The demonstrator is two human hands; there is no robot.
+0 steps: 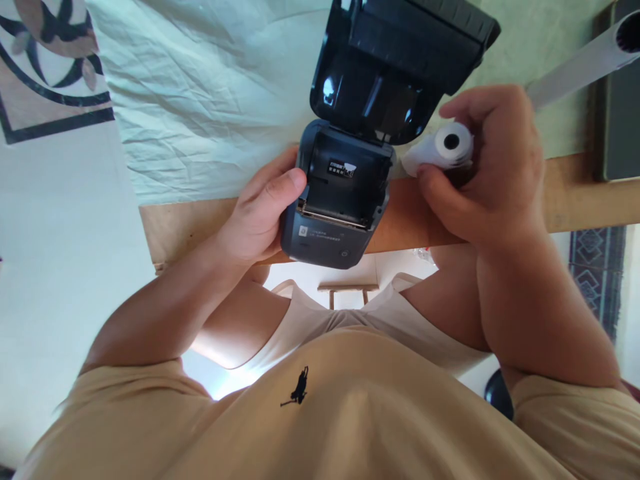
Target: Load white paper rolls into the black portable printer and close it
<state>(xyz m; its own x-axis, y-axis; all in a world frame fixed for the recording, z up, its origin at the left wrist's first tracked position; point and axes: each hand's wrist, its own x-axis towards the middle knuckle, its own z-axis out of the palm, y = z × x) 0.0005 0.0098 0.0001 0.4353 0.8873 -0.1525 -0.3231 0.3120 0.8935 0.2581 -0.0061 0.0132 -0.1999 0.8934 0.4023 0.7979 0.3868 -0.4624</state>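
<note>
Wooden table edge (575, 193) under a pale cloth (200, 100) bears an open label printer (345, 193). Left hand (260, 213) grips its side; right hand (495, 167) pinches a white paper roll (445, 147) just beside it.

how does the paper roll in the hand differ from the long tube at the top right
The paper roll is short and stubby, while the long tube is long and slim. The roll is gripped in the right hand, beside the open printer that the left hand steadies; the tube lies untouched on the table. Both are white with a dark hollow end.
</note>
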